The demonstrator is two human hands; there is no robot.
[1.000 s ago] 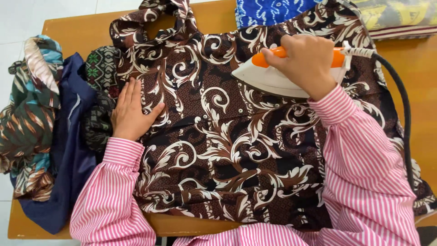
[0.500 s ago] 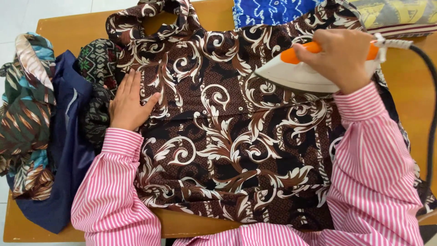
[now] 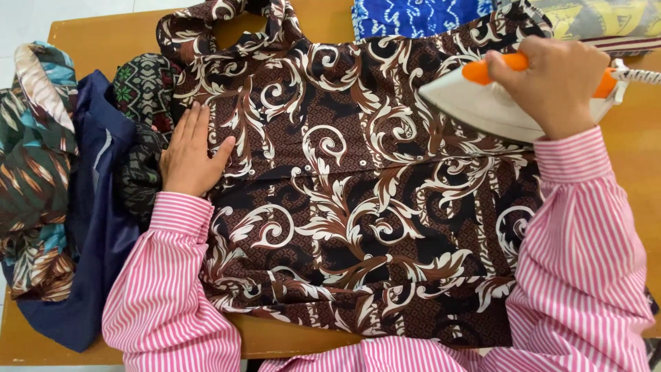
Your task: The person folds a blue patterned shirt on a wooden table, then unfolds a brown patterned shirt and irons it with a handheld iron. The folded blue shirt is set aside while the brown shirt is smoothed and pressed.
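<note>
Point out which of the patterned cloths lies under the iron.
The brown shirt with cream scrolls, spread flat on the table. The right hand holds the iron on it; the other cloths lie bunched or folded at the edges.

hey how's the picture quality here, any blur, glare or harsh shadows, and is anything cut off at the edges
Head view: even, soft light, no glare; the brown patterned shirt is sharp. Only faint shadows show beside the left hand and under the iron. The right hand gripping the orange handle looks barely blurred. The folded blue cloth and the clothes pile are cropped by the frame edges.
</note>
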